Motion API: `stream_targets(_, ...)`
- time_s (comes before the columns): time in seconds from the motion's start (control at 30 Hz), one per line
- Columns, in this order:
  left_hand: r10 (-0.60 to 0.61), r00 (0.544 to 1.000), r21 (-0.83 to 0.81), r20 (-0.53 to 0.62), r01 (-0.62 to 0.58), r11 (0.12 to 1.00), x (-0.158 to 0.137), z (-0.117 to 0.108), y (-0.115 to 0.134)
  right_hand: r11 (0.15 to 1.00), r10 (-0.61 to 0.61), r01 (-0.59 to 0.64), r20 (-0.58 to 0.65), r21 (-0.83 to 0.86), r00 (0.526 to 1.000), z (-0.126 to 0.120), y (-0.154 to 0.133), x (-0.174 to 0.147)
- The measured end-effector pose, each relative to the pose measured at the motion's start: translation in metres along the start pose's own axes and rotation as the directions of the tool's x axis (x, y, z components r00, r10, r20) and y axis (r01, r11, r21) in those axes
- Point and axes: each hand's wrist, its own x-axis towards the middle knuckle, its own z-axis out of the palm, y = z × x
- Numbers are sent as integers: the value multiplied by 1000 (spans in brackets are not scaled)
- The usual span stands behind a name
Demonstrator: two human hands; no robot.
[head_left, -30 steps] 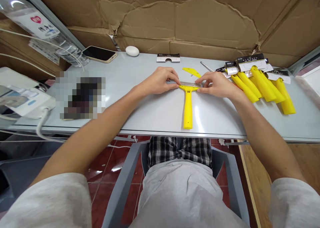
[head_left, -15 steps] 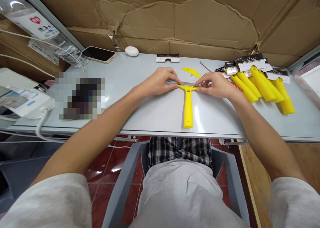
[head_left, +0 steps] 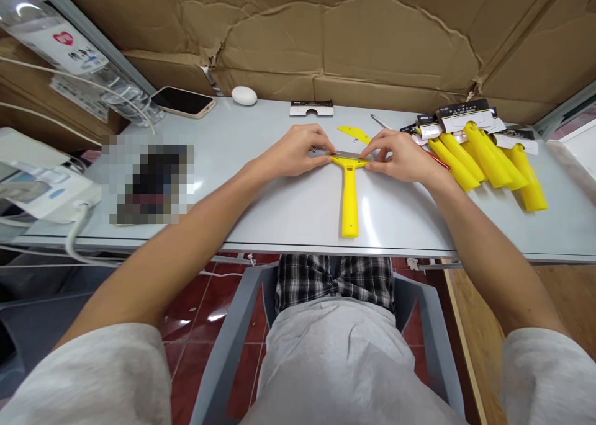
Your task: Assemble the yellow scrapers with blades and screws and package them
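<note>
A yellow scraper [head_left: 349,201] lies on the table, its handle toward me and its wide head away. A thin metal blade [head_left: 348,155] sits along the far edge of that head. My left hand [head_left: 302,150] pinches the left end of blade and head between thumb and fingers. At the right end, my right hand [head_left: 393,155] grips in the same way, fingertips on the blade. Just beyond lies a loose yellow cover piece [head_left: 354,133], with tiny screws beside it. The fingers partly hide both ends of the blade.
Several yellow scrapers with card sleeves [head_left: 488,158] are piled at the right, near a screwdriver [head_left: 382,121]. A black-and-white card sleeve [head_left: 311,108], white oval case [head_left: 244,95] and phone [head_left: 184,102] lie along the back. A water bottle [head_left: 79,53] and cables stand left. Cardboard [head_left: 349,40] backs the table.
Both hands hold nearly the same place at the scraper head. The right fingertips have shifted slightly to the left along the blade; the view has moved a little.
</note>
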Motion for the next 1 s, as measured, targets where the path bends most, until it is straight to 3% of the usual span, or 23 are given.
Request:
stream_targets(0.77, 1, 1000, 9, -27, -1, 1000, 0, -10, -1, 998, 57, -58, -54, -19, 997, 1, -3, -1)
stream_targets(1.0, -123, 989, 85, -87, 130, 988, -3, -34, -14, 997, 77, -72, -172, 35, 982, -3, 10, 0)
